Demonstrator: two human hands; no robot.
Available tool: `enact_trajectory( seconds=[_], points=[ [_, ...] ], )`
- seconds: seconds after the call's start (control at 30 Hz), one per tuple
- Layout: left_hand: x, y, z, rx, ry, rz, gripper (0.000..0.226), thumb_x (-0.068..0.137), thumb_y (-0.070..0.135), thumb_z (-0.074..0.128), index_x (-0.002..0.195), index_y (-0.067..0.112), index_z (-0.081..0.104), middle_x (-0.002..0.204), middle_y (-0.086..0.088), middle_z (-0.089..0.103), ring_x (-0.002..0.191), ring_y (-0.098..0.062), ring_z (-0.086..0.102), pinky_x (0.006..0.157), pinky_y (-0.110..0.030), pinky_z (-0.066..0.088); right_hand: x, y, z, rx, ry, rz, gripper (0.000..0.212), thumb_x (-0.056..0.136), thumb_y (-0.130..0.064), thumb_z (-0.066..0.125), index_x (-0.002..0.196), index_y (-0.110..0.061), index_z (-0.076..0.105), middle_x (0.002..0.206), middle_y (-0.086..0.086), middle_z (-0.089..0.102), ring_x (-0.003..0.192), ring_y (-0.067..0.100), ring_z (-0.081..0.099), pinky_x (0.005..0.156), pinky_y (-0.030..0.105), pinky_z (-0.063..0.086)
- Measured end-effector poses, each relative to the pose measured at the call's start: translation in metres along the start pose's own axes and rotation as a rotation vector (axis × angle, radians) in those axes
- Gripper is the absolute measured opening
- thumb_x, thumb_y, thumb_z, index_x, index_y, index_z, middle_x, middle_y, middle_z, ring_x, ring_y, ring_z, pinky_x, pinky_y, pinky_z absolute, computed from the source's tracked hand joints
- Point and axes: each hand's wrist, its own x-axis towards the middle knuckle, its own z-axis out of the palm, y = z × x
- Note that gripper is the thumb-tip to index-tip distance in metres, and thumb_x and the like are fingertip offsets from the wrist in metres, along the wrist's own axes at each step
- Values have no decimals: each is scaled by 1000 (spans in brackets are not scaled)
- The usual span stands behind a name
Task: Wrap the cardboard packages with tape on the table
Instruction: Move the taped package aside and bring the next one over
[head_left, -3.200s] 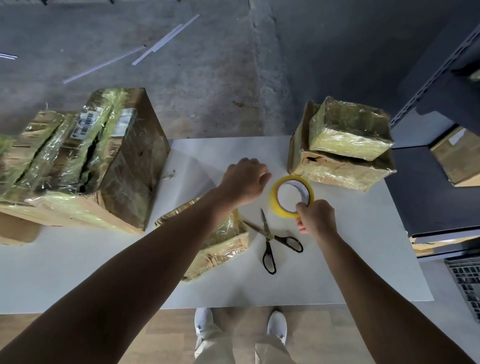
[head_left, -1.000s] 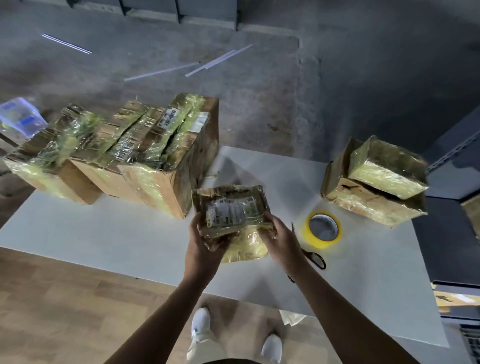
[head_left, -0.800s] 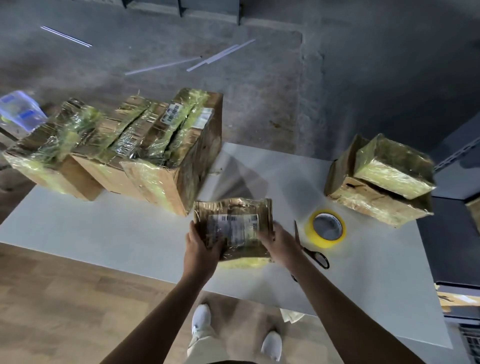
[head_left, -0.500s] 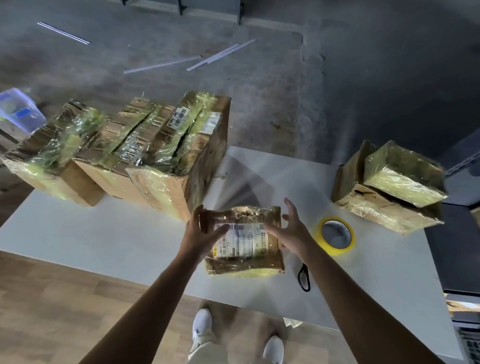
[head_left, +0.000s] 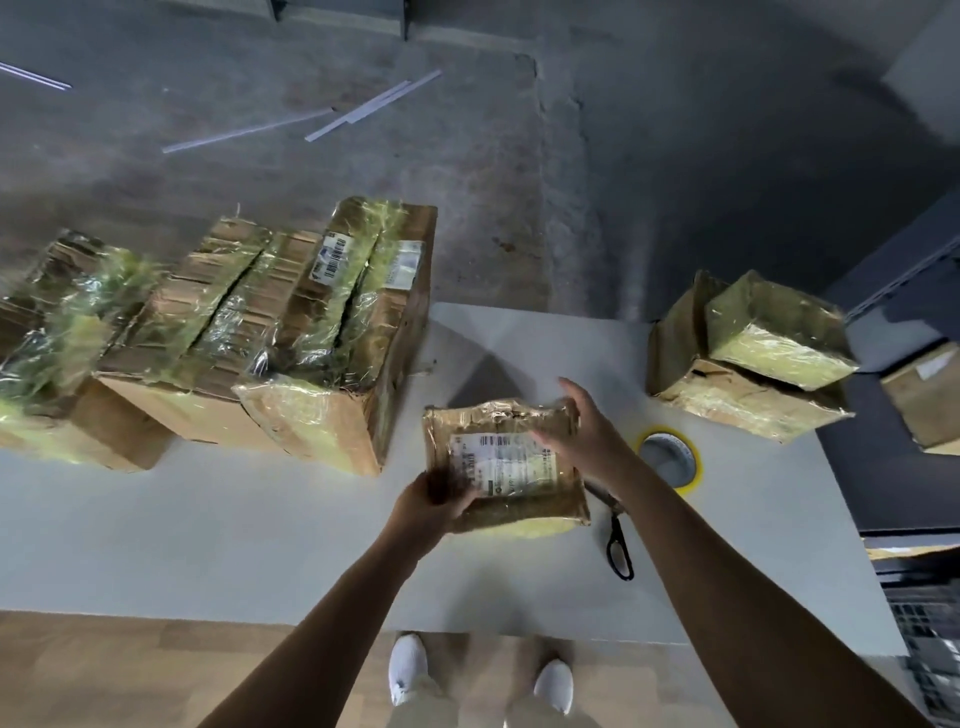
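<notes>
White bench carrying taped cartons; small cardboard package at its centre. The left grip curls round its near-left corner; the right grip, fingers straight, rests on its far-right edge. Likely light, stiff, film-slick: hold opposite corners.

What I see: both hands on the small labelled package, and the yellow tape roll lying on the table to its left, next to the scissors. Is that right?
Not quite: the head view shows the yellow tape roll on the table to the right of the package, not left. The scissors lie next to it, and the left hand and right hand are on the package.
</notes>
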Motion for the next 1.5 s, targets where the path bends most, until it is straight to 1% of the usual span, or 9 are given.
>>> enact_trajectory(
  seconds=[0.13, 0.3, 0.6, 0.77, 0.97, 1.17, 1.3, 1.4, 1.5],
  points=[
    [4, 5, 6, -12, 38, -7, 34, 82, 20, 77, 111, 10, 63, 97, -4, 73, 85, -18, 71, 71, -30, 59, 5, 10, 16, 138, 244, 142, 42, 94, -39, 56, 131, -24, 43, 117, 9, 61, 89, 21, 62, 83, 39, 53],
    [9, 13, 18, -50, 155, -38, 35, 79, 18, 77, 110, 14, 61, 97, -4, 72, 87, -22, 70, 80, -44, 59, 27, 10, 11, 5, 338, 65, 33, 87, -28, 69, 113, -13, 54, 95, 3, 60, 96, 30, 61, 77, 31, 46],
    [32, 70, 36, 25, 264, 36, 31, 81, 17, 73, 108, 18, 59, 101, 0, 69, 92, -20, 67, 83, -44, 57, 42, 9, -25, 143, 268, -62, 73, 83, -39, 72, 143, -26, 33, 127, 4, 55, 113, 20, 56, 95, 35, 49],
    [46, 75, 37, 35, 222, 6, 40, 58, 31, 75, 95, 25, 63, 97, -1, 72, 87, -28, 70, 74, -52, 58, 54, 15, -45, -35, 286, -182, 32, 89, -45, 63, 91, -13, 63, 82, 3, 69, 72, 14, 66, 58, 13, 46],
    [36, 89, 33, 215, 260, 57, 27, 79, 10, 74, 97, 24, 59, 95, -1, 68, 92, -24, 64, 83, -44, 55, 51, 18, -50, -211, 248, -148, 32, 95, -40, 55, 86, -10, 62, 74, 4, 64, 66, 21, 57, 61, 28, 38],
    [16, 81, 35, 247, 255, 146, 90, 77, 12, 79, 148, 15, 24, 124, -10, 57, 115, -28, 56, 95, -40, 50, 39, 13, -48, -291, 126, -333, 28, 100, -24, 49, 115, -7, 66, 105, 11, 67, 94, 22, 62, 75, 23, 43],
    [-5, 67, 32, 458, 262, 260, 115, 78, 25, 79, 154, 18, -6, 148, -22, 33, 130, -37, 44, 103, -41, 41, 23, 16, -36, -410, 37, -373, 28, 100, -24, 49, 120, -12, 64, 105, 11, 61, 90, 24, 61, 77, 29, 46],
    [-11, 57, 29, 973, 411, 540, 110, 68, 31, 83, 153, 22, 15, 151, -25, 29, 133, -46, 37, 101, -57, 39, 9, 15, -19, -510, 54, -370, 26, 99, -27, 50, 116, -14, 65, 100, 12, 61, 85, 28, 62, 76, 35, 50],
    [-8, 55, 35, 1208, 262, 750, 69, 68, 31, 84, 130, 25, 55, 146, -16, 43, 137, -41, 36, 101, -66, 38, -6, 11, 1, -550, 43, -255, 28, 101, -29, 43, 118, -17, 62, 105, 13, 61, 93, 32, 61, 81, 36, 48]
  ],
)
